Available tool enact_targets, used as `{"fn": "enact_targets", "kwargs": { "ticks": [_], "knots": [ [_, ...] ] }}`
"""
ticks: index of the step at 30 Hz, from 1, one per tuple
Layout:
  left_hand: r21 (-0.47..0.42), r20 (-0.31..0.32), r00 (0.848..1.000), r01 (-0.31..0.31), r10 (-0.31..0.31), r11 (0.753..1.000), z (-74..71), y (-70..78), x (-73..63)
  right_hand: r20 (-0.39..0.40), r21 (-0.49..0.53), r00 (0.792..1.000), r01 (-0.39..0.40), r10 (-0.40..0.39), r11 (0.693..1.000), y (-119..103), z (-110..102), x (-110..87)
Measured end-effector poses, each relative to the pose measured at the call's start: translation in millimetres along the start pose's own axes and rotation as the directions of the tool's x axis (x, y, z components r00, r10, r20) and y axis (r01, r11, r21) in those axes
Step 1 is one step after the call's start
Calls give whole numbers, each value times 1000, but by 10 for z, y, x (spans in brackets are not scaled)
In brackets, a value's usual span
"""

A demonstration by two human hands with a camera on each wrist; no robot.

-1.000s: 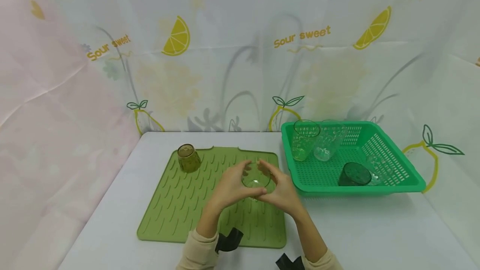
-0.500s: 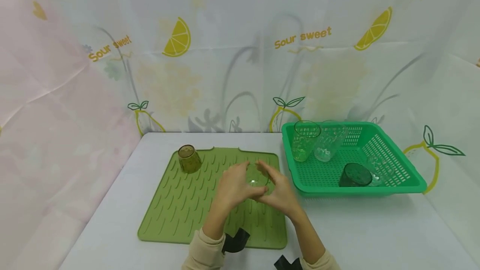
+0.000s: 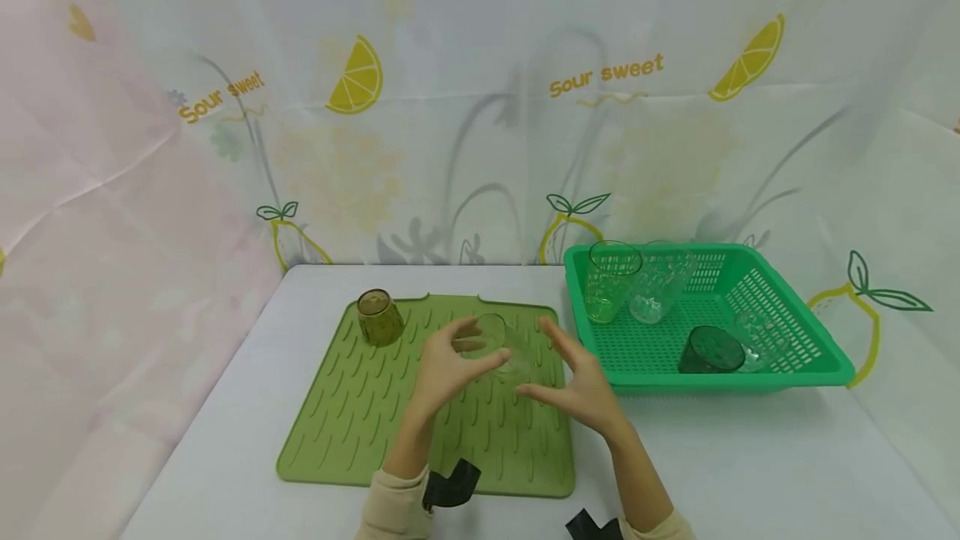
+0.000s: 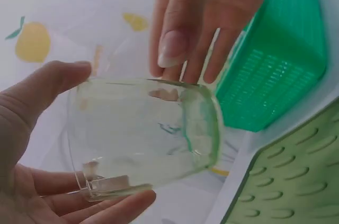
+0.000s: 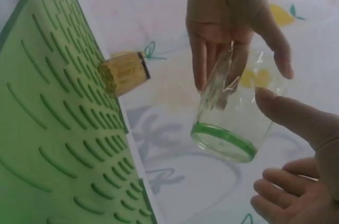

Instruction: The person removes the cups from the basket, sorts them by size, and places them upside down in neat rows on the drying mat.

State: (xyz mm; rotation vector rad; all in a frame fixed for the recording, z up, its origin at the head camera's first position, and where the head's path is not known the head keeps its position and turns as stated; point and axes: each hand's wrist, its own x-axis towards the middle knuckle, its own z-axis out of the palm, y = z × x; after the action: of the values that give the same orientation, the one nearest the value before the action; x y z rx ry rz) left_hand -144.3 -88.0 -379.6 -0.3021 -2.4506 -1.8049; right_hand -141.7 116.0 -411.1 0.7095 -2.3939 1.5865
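A clear glass tumbler (image 3: 516, 357) with a green-tinted base is tilted above the green drying mat (image 3: 360, 432). My left hand (image 3: 442, 367) grips it near the mouth, thumb on one side and fingers on the other, as the left wrist view of the tumbler (image 4: 143, 134) shows. My right hand (image 3: 576, 386) is spread beside the base end, thumb and fingers apart with nothing between them. In the right wrist view its thumb overlaps the tumbler (image 5: 228, 123). An amber glass (image 3: 379, 319) stands upside down on the mat's far left corner.
To the right of the mat stands a green plastic basket (image 3: 592, 373). It holds a tall green-tinted glass (image 3: 611, 286), a tall clear glass (image 3: 654, 294), a dark glass (image 3: 711, 350) and a clear glass (image 3: 757, 340) lying down. A printed curtain (image 3: 450, 123) hangs behind the white table (image 3: 225, 407).
Both hands were around the tumbler earlier. My right hand has come off it and moved right, while my left hand has shifted slightly left, keeping the tumbler, which is more tilted.
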Motion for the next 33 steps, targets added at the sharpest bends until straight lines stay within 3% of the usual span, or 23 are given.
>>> {"fn": "enact_targets", "kwargs": {
  "ticks": [3, 9, 14, 17, 20, 33],
  "knots": [
    [-139, -7, 998, 58, -60, 989, -25, -61, -1, 14, 28, 999, -31, 31, 999, 9, -19, -15],
    [-347, 17, 992, 124, -126, 930, -37, -135, -17, 20, 110, 999, -30, 28, 994, 14, -51, -25],
    [-493, 71, 984, 178, -164, 852, -25, -163, -41, 15, 191, 1000, 21, -24, 981, 14, -75, -15],
    [-567, 103, 983, 185, -153, 803, -9, -174, -43, 18, 231, 999, 34, -39, 972, -3, -85, -1],
    [-608, 124, 984, 180, -131, 773, 12, -179, -41, 22, 257, 999, 32, -39, 966, -18, -93, 14],
    [-659, 163, 980, 194, -114, 727, 70, -203, -70, 23, 303, 999, 24, -33, 953, -54, -96, 84]
  ]
}}
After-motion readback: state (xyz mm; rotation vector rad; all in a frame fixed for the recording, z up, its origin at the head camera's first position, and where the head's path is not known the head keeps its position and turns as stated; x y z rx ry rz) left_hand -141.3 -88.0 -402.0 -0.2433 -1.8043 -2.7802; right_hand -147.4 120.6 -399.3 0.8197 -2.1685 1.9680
